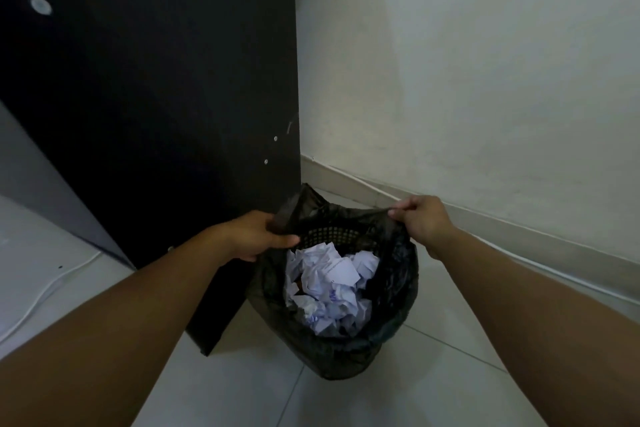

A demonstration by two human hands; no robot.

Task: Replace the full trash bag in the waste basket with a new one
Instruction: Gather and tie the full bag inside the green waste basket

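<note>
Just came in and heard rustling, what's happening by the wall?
A person is pulling up the black trash bag that lines the waste basket. The left hand holds the bag's rim on one side, and the right hand pinches it on the other. Crumpled paper fills it; the bag is still in the basket.
</note>
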